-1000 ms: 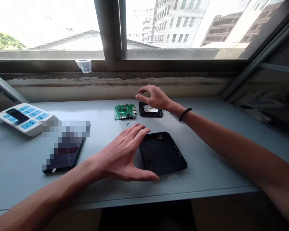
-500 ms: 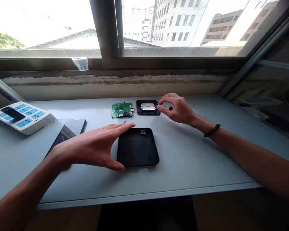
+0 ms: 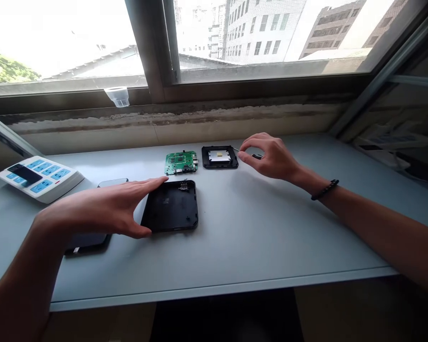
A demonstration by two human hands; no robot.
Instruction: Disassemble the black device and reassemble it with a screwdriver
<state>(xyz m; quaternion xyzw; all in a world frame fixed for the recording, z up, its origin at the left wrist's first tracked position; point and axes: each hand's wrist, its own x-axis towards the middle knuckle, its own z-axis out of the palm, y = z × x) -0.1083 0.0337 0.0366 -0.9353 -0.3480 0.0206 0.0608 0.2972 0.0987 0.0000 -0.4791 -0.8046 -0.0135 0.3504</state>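
Note:
My left hand (image 3: 92, 209) grips the left edge of a black plastic device shell (image 3: 169, 207) between thumb and fingers, its fingertips reaching the top corner. The shell lies flat, inner side up, with a small metal contact block near its far edge. My right hand (image 3: 271, 156) holds a small screwdriver (image 3: 257, 156), whose thin shaft points at a black frame (image 3: 219, 157) with a metal plate in it. A green circuit board (image 3: 180, 162) lies just left of that frame.
A dark tablet or phone (image 3: 87, 241) lies partly hidden under my left hand. At far left stands a white power strip (image 3: 39, 178) with blue sockets and a dark phone on it. The pale desk (image 3: 257, 228) ends at a front edge, with a window ledge behind.
The black shell has slid left across the desk with my left hand, ending just below the circuit board. My right hand has moved slightly right, away from the black frame, with the screwdriver.

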